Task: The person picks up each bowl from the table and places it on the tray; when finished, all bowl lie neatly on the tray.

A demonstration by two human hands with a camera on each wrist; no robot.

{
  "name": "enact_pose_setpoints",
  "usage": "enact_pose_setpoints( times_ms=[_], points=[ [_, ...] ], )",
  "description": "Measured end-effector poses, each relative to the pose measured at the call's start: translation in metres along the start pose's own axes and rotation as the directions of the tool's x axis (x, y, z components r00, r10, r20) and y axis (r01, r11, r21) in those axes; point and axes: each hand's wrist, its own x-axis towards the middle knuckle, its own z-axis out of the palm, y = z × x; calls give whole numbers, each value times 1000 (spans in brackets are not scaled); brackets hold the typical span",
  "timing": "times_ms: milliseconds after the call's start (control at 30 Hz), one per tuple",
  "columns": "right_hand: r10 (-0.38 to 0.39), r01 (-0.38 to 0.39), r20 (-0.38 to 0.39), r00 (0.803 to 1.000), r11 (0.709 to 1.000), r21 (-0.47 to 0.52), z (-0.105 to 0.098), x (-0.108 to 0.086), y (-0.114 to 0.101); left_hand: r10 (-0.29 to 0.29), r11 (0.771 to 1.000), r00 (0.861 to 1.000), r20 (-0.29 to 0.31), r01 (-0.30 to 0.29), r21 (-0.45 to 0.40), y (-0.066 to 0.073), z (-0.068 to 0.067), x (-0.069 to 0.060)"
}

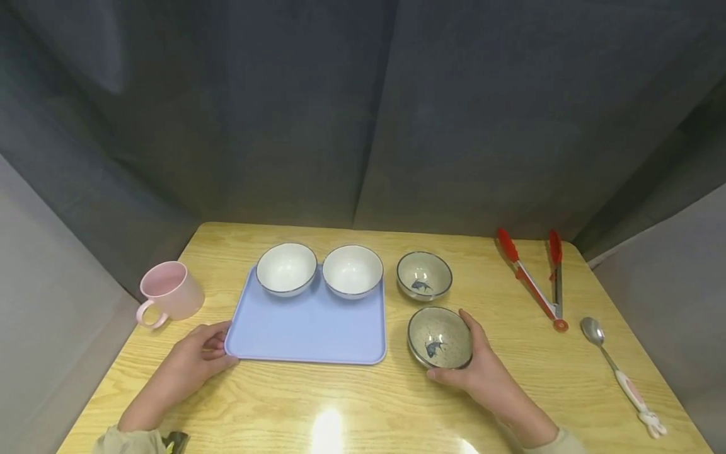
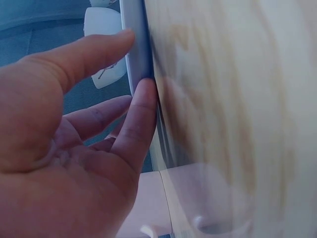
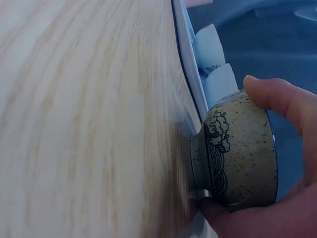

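Note:
The left hand [image 1: 190, 364] holds the front left corner of a blue tray [image 1: 306, 334]. In the left wrist view, the thumb and a finger of the left hand [image 2: 89, 114] meet the rim of the tray [image 2: 134, 49]. Two white bowls [image 1: 287, 268] [image 1: 353, 271] sit side by side at the tray's back edge. Right of the tray, the right hand [image 1: 488, 378] grips a speckled bowl [image 1: 439, 337] with a fish drawing. The right wrist view has this bowl's patterned outside [image 3: 242, 153] between thumb and fingers. A similar bowl [image 1: 424, 276] stands behind it.
A pink mug [image 1: 172, 291] stands left of the tray. Red-tipped tongs [image 1: 533, 284] lie spread at the back right. A spoon [image 1: 615, 372] with a white handle lies near the right edge. Dark cloth hangs behind the wooden table [image 1: 272, 403].

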Motion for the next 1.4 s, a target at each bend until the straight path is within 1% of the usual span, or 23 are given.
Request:
enact_pose_setpoints(
  times_ms=[267, 500, 867, 1100, 1167, 1400],
  points=[
    [18, -18, -2, 1000, 1000, -17, 1, 2, 0, -9, 1000, 1000, 5, 9, -9, 1, -1, -1],
    [18, -18, -14, 1000, 1000, -17, 2, 2, 0, 5, 1000, 1000, -2, -5, -7, 1, -1, -1],
    [9, -10, -13, 1000, 1000, -21, 2, 2, -1, -1, 1000, 1000, -6, 1, 4, 1, 0, -1],
    [7, -7, -16, 1000, 1000, -27, 3, 2, -3, -11, 1000, 1000, -2, 11, -7, 2, 0, 0],
    [-3, 2, -18, 1000, 1000, -26, 4, 2, -5, -14, 1000, 1000, 0, 14, -10, 2, 0, 0],
    [-74, 73, -18, 997, 997, -40, 7, 1, -15, -14, 1000, 1000, -1, 14, -6, 3, 0, 0]
  ],
)
